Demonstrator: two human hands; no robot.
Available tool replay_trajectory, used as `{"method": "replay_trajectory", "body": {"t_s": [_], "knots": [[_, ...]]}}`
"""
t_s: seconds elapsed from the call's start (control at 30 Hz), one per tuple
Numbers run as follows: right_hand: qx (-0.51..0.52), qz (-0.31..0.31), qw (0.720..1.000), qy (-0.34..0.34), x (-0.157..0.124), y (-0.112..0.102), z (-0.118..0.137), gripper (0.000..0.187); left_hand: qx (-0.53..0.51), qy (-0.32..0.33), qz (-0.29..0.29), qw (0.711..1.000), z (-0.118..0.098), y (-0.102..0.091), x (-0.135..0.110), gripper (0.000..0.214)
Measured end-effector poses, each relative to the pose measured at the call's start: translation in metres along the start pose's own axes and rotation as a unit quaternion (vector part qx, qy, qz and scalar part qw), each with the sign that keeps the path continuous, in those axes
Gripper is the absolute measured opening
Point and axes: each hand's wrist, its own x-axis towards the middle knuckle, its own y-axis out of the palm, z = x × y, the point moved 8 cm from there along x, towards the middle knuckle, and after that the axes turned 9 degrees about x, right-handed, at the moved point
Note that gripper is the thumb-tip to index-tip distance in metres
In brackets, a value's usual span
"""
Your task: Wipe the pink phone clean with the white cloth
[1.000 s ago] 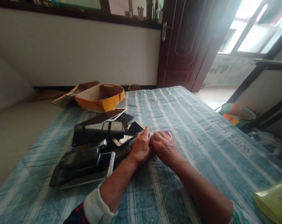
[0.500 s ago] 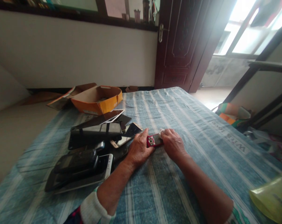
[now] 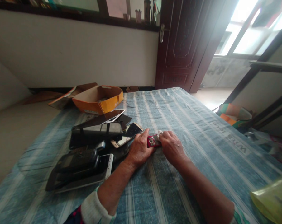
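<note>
Steadying the keypad end of a red phone (image 3: 151,142), the left hand (image 3: 139,146) is holding it in a half-curled grip, thumb near and fingers beyond; just beside, the right hand (image 3: 172,146) is closing its fingers over a white tissue (image 3: 159,134), which is touching the screen end. Doing this well is probably calling for firm bracing from the left hand and light, flat pressure from the right. Left of the left hand, a gold phone (image 3: 134,129) is lying near; farther beyond, an orange box (image 3: 110,105) is standing open.
</note>
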Motion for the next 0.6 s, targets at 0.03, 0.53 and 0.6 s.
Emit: {"method": "replay_trajectory", "body": {"t_s": [0.03, 0.53, 0.6], "knots": [[0.003, -0.003, 1.000, -0.005, -0.002, 0.000, 0.002, 0.017, -0.001, 0.001, 0.001, 1.000, 0.000, 0.000, 0.000, 0.074], [-0.001, -0.029, 0.999, 0.019, -0.011, -0.006, -0.011, 0.020, -0.004, 0.005, -0.003, 1.000, 0.002, 0.005, -0.001, 0.077], [0.004, -0.028, 1.000, 0.000, -0.013, -0.004, 0.001, 0.018, -0.001, 0.006, -0.003, 1.000, 0.002, 0.004, -0.001, 0.077]]}}
